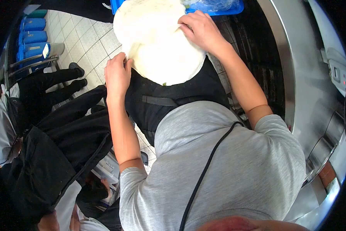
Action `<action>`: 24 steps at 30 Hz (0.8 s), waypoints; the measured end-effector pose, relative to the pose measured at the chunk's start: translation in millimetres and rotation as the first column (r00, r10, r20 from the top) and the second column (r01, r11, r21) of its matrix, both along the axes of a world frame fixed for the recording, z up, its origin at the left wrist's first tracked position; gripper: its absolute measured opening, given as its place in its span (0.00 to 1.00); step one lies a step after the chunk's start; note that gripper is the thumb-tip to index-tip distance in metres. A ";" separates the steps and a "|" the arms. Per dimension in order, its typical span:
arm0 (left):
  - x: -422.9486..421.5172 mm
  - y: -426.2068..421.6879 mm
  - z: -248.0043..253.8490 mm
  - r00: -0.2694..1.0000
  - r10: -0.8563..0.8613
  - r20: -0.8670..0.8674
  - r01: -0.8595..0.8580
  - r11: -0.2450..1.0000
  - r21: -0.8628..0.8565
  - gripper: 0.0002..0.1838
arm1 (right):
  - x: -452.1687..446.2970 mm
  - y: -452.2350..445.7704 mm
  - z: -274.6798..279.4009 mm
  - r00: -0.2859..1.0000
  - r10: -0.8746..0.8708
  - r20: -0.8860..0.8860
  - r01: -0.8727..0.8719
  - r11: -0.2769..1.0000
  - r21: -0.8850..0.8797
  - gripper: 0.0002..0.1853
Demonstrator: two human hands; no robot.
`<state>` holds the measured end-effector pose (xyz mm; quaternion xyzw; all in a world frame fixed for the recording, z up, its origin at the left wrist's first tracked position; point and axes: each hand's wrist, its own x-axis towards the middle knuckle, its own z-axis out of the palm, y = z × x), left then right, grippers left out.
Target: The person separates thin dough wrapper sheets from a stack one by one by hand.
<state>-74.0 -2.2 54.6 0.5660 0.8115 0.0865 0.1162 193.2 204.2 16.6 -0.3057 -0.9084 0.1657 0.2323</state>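
Note:
A large, floppy, pale flatbread (169,57) hangs in front of my black apron, its surface washed out by bright light. My left hand (117,72) pinches its left edge between thumb and fingers. On the upper right, my right hand (201,30) grips the edge, thumb below the bent fingers. A fold crosses the middle, and I cannot tell whether it is one sheet or two overlapping rounds. Near the bottom edge sits a small green bit (164,84). The upper part lies over a blue tray (234,10).
Clear plastic wrapping (215,5) lies in the tray. Along the right runs a steel counter (311,50) with a device (338,75) showing a red light. People in black clothing (61,154) stand close on my left. Blue containers (35,37) stand at the upper left over the tiled floor (90,40).

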 end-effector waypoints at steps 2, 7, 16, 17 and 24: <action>-0.4 -2.8 -0.5 0.999 -0.006 0.052 0.005 1.000 0.005 0.10 | 0.4 0.7 -0.7 1.000 0.024 -0.003 -0.024 1.000 -0.008 0.08; 12.4 -1.5 10.5 0.999 -0.020 0.046 0.021 0.999 -0.025 0.12 | -0.2 3.7 -3.5 0.998 0.063 -0.031 -0.063 0.998 -0.003 0.09; 27.1 -6.0 12.3 0.810 0.323 0.490 -0.286 0.946 -0.151 0.20 | -5.1 4.8 -2.3 0.999 0.035 0.029 -0.033 0.997 -0.068 0.10; 22.9 -12.0 -1.8 0.811 0.323 0.488 -0.286 0.946 -0.152 0.20 | -5.4 5.4 -5.9 0.999 0.030 -0.015 -0.031 0.997 -0.064 0.10; 10.5 -36.6 -32.4 0.709 0.239 0.664 -0.260 0.963 -0.069 0.16 | -6.3 4.8 -7.7 0.999 -0.012 -0.043 0.006 0.992 -0.130 0.11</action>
